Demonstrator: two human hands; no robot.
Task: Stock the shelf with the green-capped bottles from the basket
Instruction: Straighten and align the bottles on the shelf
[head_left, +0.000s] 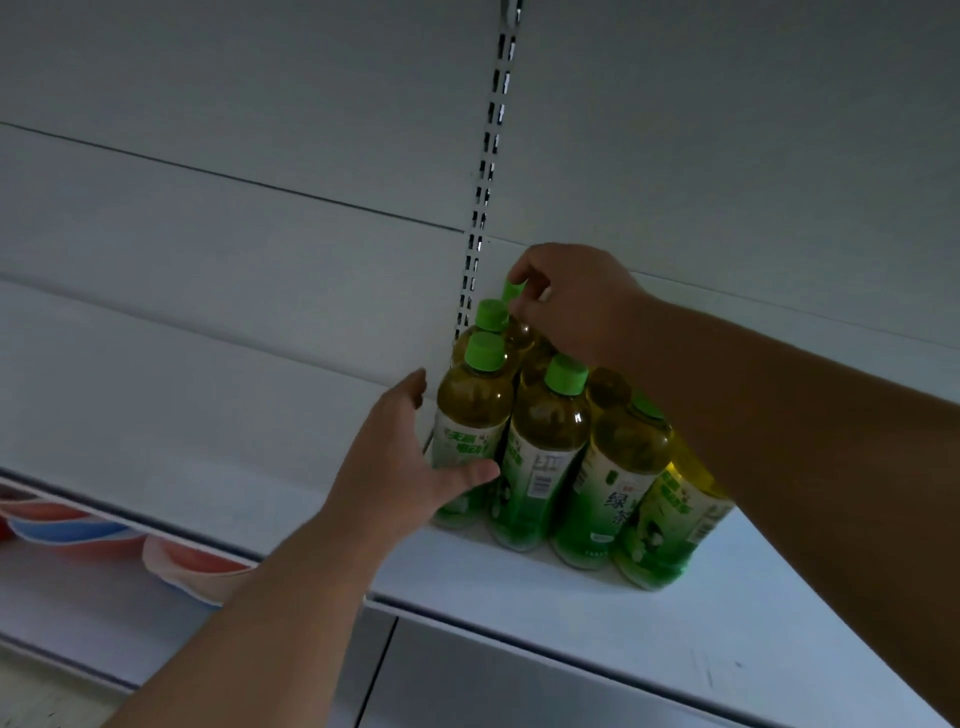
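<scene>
Several green-capped bottles of green tea (545, 452) stand upright in a tight cluster on the white shelf (597, 608). My right hand (576, 306) reaches over the cluster and pinches the green cap of the rear bottle (513, 291) against the back panel. My left hand (410, 467) is spread against the left side of the front-left bottle (470, 415), thumb across its label, fingers apart. My right forearm hides part of the rightmost bottles. The basket is out of view.
A slotted metal upright (485, 171) runs up the back panel just left of the bottles. On a lower shelf at the left lie red, white and blue packages (78, 530). The shelf's front edge runs diagonally below the bottles.
</scene>
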